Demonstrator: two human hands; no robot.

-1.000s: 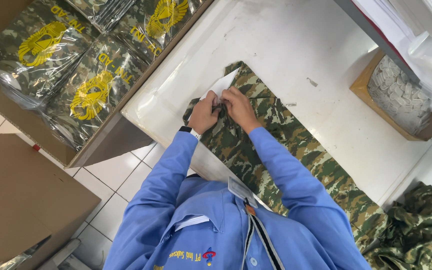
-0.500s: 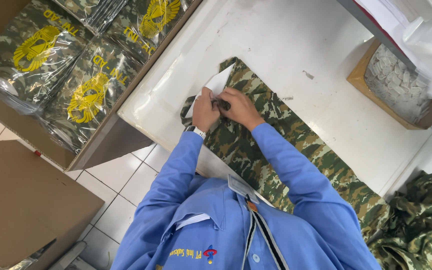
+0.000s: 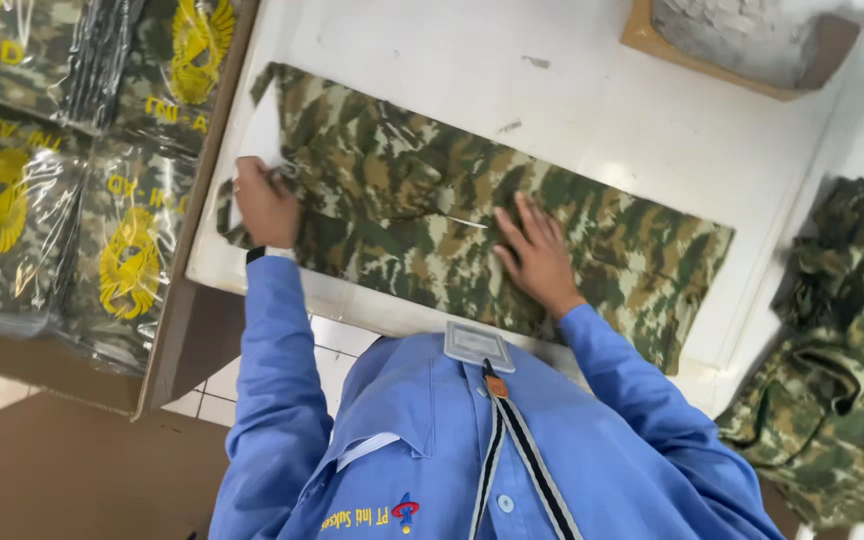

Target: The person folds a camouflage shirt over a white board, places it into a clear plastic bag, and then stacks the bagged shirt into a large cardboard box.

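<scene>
A folded camouflage garment [image 3: 452, 215] lies lengthwise on the white tabletop [image 3: 592, 110]. The right hand [image 3: 537, 255] presses flat on its middle, fingers spread, pinning it. The left hand [image 3: 264, 203] pinches a white card [image 3: 260, 135] at the garment's left end.

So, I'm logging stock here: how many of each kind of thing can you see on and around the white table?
Flat camouflage garment on the table: 1
White card at its left end: 1
Bagged camouflage packs with yellow emblems: 4
Open cardboard box at the far corner: 1
Heap of loose camouflage garments: 1
Total: 8
</scene>
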